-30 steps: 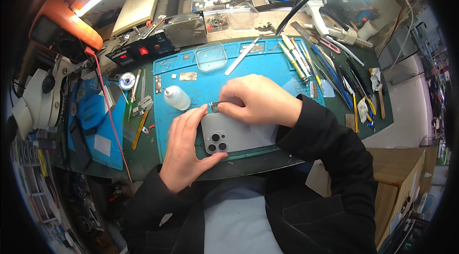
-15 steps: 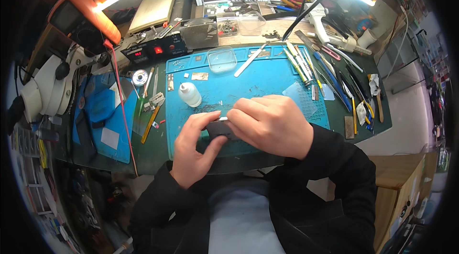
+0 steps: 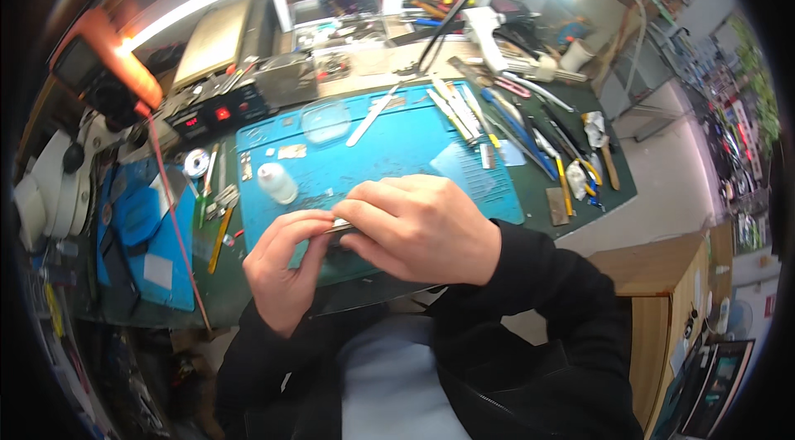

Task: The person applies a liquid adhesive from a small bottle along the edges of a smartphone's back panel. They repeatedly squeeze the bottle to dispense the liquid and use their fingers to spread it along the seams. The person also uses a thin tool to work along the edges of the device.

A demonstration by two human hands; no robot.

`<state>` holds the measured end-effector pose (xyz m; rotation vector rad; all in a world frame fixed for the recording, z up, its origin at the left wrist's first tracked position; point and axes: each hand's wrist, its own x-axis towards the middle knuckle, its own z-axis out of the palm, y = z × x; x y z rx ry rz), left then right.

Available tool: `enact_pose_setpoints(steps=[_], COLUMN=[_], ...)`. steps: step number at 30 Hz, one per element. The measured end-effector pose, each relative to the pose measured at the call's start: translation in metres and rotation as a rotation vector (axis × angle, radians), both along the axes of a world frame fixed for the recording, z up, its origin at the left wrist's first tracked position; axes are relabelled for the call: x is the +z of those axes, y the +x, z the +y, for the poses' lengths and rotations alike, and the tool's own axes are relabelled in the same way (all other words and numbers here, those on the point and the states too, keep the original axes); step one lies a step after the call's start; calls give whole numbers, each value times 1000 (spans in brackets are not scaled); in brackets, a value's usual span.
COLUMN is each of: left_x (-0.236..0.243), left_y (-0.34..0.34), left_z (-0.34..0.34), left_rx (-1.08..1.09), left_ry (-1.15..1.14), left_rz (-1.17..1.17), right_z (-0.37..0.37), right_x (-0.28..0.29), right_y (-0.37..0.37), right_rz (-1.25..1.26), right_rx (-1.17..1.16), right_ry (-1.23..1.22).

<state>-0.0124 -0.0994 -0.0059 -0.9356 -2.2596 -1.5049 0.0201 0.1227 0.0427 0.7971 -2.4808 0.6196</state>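
Observation:
My left hand [image 3: 286, 266] pinches a small, thin, dark flat piece [image 3: 339, 226] between thumb and fingers, above the near edge of the blue work mat [image 3: 397, 163]. Most of that piece is hidden by my hands; only a pale edge shows, and its kind is unclear. Across from it, my right hand [image 3: 422, 229] has its fingers curled in, the tips meeting the piece. Whatever else those fingers may grip is out of sight. Beyond my left hand a white squeeze bottle [image 3: 277, 183] stands on the mat among dark scraps.
A clear plastic box [image 3: 326, 123] and a white-handled blade tool [image 3: 373, 115] lie farther back. Tweezers and pliers [image 3: 538, 138] crowd the right side. An orange multimeter [image 3: 108, 67] stands at left, its red lead [image 3: 171, 200] crossing the bench. A wooden cabinet [image 3: 654, 262] stands at lower right.
The whole view has shifted and tilted, with the bench sliding left. My hands have drawn together over the dark piece, covering more of it, and my left fingers reach further across.

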Motion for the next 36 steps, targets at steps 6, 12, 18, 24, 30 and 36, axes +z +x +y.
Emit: enact_pose_setpoints(steps=[6,12,18,24,30,36], left_x=[0,5,12,11,8,10], left_y=[3,1,3,6,5,4], left_z=[2,-2,-4,-3,-1,-1], left_rx=[5,-25,-42,-18,-18,-23], left_ry=[25,0,-1,19,47,62], left_rz=[-46,-83,-195,-197,-220,-247], right_z=[93,118,127,109,47,26], right_x=[-4,-32,-24,2,-2,-9], right_y=[24,38,22,38,39,18], right_rz=[-103,-436,-532,-603,-184,-96], right_rx=[-655,-704,-584,-484,-14,20], right_ry=[10,228,169,-653,-428,-288])
